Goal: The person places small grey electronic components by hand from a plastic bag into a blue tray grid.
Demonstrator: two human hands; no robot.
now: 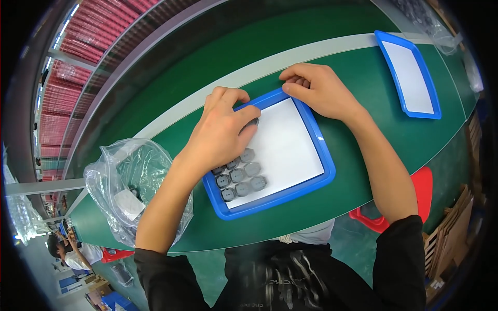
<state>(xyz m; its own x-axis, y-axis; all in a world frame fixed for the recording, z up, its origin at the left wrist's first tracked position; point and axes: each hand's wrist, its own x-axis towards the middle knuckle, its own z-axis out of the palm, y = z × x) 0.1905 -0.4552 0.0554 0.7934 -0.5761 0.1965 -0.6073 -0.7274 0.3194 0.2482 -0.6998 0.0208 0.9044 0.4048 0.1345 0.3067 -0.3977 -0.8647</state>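
Nearest, small grey round parts (pixel 239 176) in neat rows at the near-left corner of a blue tray (pixel 311 187) on the green table (pixel 197 228). Left hand (pixel 223 132) curled over those rows, fingers bent together, grip hidden. Right hand (pixel 317 90) clamped on the tray's far rim. Left, a clear plastic bag (pixel 129 181); farther right, a second blue tray (pixel 410 72).

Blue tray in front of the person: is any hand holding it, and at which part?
The right hand grips the blue tray at its far corner. The left hand lies inside, over the small grey round parts; whether it holds one cannot be told.
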